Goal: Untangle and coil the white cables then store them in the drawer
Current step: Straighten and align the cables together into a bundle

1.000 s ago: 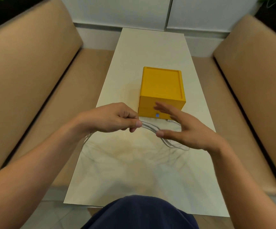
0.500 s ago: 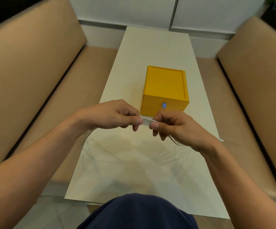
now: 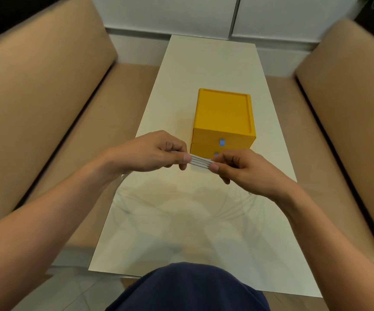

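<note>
left hand pinching, right hand pinching, and between the two thumbs a short flat band of white cables, several strands side by side and pulled straight. both grips are clamped on that band, thumb on top and curled fingers under it. the band's long axis runs left to right across the view, dipping a little toward the right hand. the slack spills out at both ends: a faint loop hangs below the left wrist and another curves under the right wrist, both too pale against the table to count turns. so the coil looks gathered but not yet tidy. just beyond the band, ahead and slightly right, sits the yellow drawer box. its upper drawer looks closed, blue tab facing the person. the right hand is the nearer one, its knuckles half covering the lower front. to open a drawer, that hand would have to hand the bundle over to the left.
</note>
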The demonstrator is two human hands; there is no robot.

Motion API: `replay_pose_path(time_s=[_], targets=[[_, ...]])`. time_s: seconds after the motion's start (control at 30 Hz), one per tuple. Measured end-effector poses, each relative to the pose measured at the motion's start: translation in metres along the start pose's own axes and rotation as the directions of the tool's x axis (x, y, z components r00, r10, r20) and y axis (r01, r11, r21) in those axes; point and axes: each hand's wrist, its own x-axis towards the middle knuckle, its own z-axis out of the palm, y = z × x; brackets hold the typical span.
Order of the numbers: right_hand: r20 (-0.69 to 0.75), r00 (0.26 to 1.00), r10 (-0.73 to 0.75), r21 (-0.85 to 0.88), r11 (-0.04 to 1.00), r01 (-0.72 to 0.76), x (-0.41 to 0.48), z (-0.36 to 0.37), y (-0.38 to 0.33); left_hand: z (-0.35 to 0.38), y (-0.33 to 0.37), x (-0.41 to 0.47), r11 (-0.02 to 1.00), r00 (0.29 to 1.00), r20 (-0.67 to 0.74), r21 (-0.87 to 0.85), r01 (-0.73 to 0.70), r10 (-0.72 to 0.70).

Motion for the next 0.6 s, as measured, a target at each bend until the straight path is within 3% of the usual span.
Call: replay_pose_path(time_s=[0.1, 0.23, 0.33, 0.5, 0.6], targets=[[-0.077, 0.997, 0.006, -0.091, 0.996, -0.013, 0.001, -0.002, 0.0, -0.001, 0.002, 0.0, 0.997, 0.998, -0.027, -0.051, -0.049, 0.048], [-0.137, 0.976, -0.17, 0.087, 0.979, 0.183, -0.014, -0.009, -0.008, -0.001, 0.003, 0.003, 0.999, 0.999, -0.033, 0.016, -0.032, 0.032], [-0.167, 0.968, -0.187, 0.2, 0.955, 0.219, -0.015, -0.007, -0.002, -0.001, 0.003, 0.001, 0.999, 0.999, 0.005, -0.006, -0.052, 0.052], [-0.178, 0.975, -0.135, 0.066, 0.987, 0.148, -0.005, 0.005, 0.008, 0.002, 0.006, -0.01, 0.959, 0.976, 0.066, -0.21, -0.191, 0.209], [-0.189, 0.966, -0.177, 0.018, 0.983, 0.183, -0.009, 0.006, 0.003, 0.003, -0.003, -0.005, 0.986, 0.992, -0.008, -0.11, -0.122, 0.122]])
